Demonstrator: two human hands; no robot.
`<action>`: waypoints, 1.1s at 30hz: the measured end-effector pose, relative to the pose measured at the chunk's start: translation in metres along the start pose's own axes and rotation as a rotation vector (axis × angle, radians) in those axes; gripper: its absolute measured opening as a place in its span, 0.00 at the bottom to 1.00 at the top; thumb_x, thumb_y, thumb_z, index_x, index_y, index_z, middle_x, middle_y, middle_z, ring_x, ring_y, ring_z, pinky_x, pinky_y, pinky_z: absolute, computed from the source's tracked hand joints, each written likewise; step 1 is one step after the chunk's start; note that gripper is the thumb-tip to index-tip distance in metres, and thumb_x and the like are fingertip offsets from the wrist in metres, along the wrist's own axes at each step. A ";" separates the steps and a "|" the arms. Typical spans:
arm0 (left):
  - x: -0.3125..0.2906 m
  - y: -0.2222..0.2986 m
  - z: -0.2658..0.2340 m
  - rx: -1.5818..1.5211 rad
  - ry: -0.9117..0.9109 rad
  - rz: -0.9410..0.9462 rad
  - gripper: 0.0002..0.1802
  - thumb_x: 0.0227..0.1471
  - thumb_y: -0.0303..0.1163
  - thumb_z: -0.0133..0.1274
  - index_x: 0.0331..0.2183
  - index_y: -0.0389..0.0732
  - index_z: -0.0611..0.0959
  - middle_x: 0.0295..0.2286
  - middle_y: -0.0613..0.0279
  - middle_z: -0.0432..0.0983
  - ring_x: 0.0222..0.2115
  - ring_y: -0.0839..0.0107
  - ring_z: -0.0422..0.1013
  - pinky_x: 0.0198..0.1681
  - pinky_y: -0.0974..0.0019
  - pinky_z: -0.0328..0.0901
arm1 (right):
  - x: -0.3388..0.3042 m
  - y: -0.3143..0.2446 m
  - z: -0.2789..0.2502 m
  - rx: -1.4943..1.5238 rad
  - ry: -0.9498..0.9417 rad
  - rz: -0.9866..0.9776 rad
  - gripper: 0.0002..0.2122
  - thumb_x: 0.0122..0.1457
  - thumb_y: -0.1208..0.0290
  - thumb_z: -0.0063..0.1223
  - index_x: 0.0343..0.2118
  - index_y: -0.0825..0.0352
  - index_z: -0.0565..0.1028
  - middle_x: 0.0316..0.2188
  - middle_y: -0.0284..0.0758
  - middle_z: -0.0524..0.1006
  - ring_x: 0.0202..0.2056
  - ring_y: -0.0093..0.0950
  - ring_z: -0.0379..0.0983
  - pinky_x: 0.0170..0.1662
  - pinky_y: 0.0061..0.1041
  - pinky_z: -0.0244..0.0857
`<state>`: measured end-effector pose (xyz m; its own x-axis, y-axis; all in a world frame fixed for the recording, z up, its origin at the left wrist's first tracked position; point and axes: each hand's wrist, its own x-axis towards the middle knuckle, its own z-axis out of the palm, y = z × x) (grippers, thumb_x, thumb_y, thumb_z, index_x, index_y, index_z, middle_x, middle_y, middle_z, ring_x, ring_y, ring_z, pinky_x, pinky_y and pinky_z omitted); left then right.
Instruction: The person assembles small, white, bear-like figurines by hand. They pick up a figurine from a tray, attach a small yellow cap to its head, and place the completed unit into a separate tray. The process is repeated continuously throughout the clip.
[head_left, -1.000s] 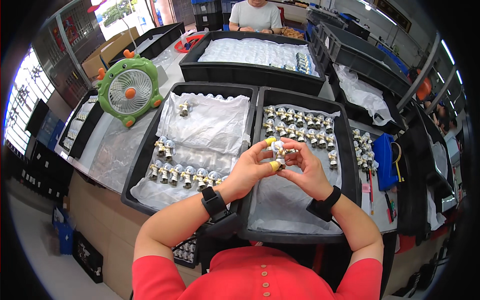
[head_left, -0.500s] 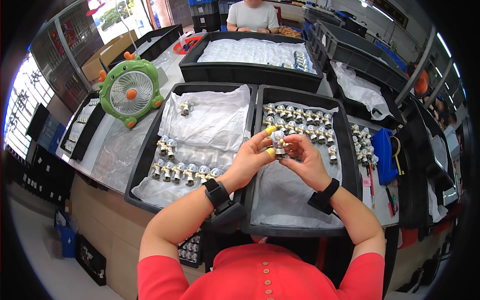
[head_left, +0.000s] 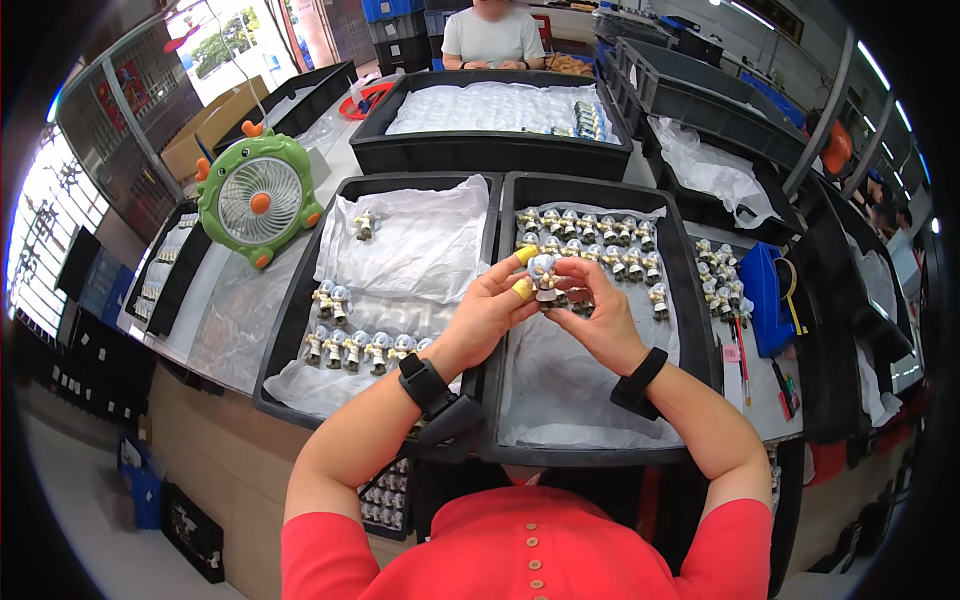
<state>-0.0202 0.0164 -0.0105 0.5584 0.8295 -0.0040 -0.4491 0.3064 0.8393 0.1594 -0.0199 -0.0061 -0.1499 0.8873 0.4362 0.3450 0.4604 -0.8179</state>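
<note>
Both hands share one grip: the left hand [head_left: 475,318], with yellow covers on thumb and forefinger, and the right hand [head_left: 603,318] pinch a small figure [head_left: 543,276] between their fingertips, above the right tray [head_left: 590,456]. That black tray, lined with white sheet, has two rows of similar figures toward its far end and a lone one nearer, by the right side; the hands block part of this view. Beside it, the left tray [head_left: 283,335] has a row of figures near the front, a pair behind, and a single one on a folded white sheet [head_left: 400,245]; the left forearm covers its near right corner. The grey table [head_left: 230,330] carries a blue box [head_left: 765,300] at right and a green fan [head_left: 260,198] at left. Beyond, another black tray [head_left: 480,155] holds white wrapping, and a person in white [head_left: 492,42] sits behind it.
</note>
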 end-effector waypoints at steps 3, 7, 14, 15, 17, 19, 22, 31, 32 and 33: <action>0.000 0.000 0.000 -0.005 -0.024 0.019 0.26 0.55 0.27 0.45 0.56 0.43 0.61 0.46 0.64 0.66 0.46 0.75 0.65 0.49 0.70 0.63 | 0.000 -0.002 0.001 -0.031 0.019 -0.032 0.25 0.44 0.79 0.59 0.48 0.63 0.65 0.42 0.33 0.73 0.40 0.26 0.71 0.41 0.24 0.66; 0.000 0.001 0.001 0.005 -0.048 0.033 0.27 0.55 0.26 0.45 0.56 0.43 0.60 0.47 0.63 0.66 0.47 0.74 0.65 0.50 0.68 0.62 | -0.002 0.000 0.001 -0.074 0.040 -0.068 0.26 0.44 0.78 0.59 0.48 0.63 0.65 0.43 0.33 0.72 0.40 0.27 0.71 0.40 0.25 0.66; 0.000 0.001 0.000 0.027 -0.049 0.037 0.27 0.55 0.27 0.46 0.56 0.42 0.60 0.48 0.61 0.65 0.46 0.74 0.65 0.49 0.69 0.63 | -0.002 0.000 0.002 -0.102 0.037 -0.086 0.26 0.43 0.79 0.60 0.48 0.62 0.65 0.42 0.34 0.72 0.40 0.28 0.71 0.40 0.24 0.66; 0.000 0.002 0.001 0.028 -0.048 0.038 0.27 0.55 0.27 0.46 0.56 0.41 0.60 0.48 0.61 0.65 0.46 0.74 0.65 0.49 0.70 0.63 | -0.002 0.000 0.002 -0.106 0.038 -0.087 0.26 0.43 0.79 0.60 0.48 0.62 0.65 0.42 0.34 0.72 0.40 0.28 0.71 0.40 0.24 0.66; 0.000 0.001 0.001 0.025 -0.046 0.039 0.27 0.55 0.27 0.45 0.56 0.41 0.60 0.48 0.60 0.65 0.46 0.74 0.66 0.49 0.70 0.64 | -0.002 0.001 0.002 -0.110 0.039 -0.090 0.26 0.43 0.79 0.60 0.48 0.62 0.65 0.42 0.34 0.72 0.40 0.28 0.71 0.39 0.24 0.66; 0.000 0.001 -0.001 0.020 -0.043 0.037 0.27 0.55 0.27 0.45 0.56 0.41 0.60 0.48 0.60 0.65 0.46 0.74 0.66 0.49 0.70 0.64 | -0.002 0.000 0.002 -0.113 0.039 -0.092 0.26 0.43 0.79 0.60 0.48 0.62 0.65 0.42 0.34 0.72 0.40 0.28 0.71 0.39 0.24 0.66; 0.000 0.001 0.000 0.018 -0.038 0.032 0.26 0.55 0.27 0.45 0.55 0.41 0.60 0.47 0.60 0.66 0.46 0.74 0.66 0.48 0.70 0.64 | -0.002 0.001 0.002 -0.124 0.039 -0.094 0.26 0.43 0.79 0.60 0.48 0.62 0.65 0.42 0.34 0.72 0.40 0.28 0.71 0.39 0.24 0.66; -0.002 0.002 0.001 0.013 -0.058 0.041 0.26 0.55 0.27 0.46 0.55 0.41 0.61 0.46 0.62 0.67 0.45 0.74 0.67 0.48 0.71 0.64 | -0.003 0.000 0.003 -0.136 0.048 -0.106 0.27 0.43 0.79 0.60 0.48 0.62 0.65 0.43 0.34 0.72 0.40 0.28 0.71 0.40 0.24 0.66; -0.002 0.003 0.001 0.014 -0.059 0.041 0.26 0.55 0.27 0.46 0.55 0.41 0.62 0.46 0.62 0.67 0.45 0.74 0.67 0.48 0.70 0.64 | -0.003 0.000 0.003 -0.137 0.049 -0.106 0.27 0.43 0.79 0.60 0.48 0.62 0.65 0.43 0.34 0.72 0.40 0.28 0.71 0.40 0.25 0.66; -0.002 0.003 0.002 0.014 -0.059 0.042 0.26 0.55 0.27 0.46 0.55 0.41 0.62 0.46 0.62 0.67 0.45 0.74 0.67 0.48 0.70 0.64 | -0.003 0.000 0.003 -0.138 0.050 -0.106 0.26 0.43 0.79 0.60 0.48 0.62 0.65 0.42 0.34 0.72 0.40 0.28 0.71 0.40 0.25 0.66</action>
<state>-0.0214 0.0146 -0.0072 0.5795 0.8126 0.0629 -0.4632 0.2649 0.8457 0.1567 -0.0224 -0.0084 -0.1472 0.8299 0.5382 0.4540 0.5401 -0.7087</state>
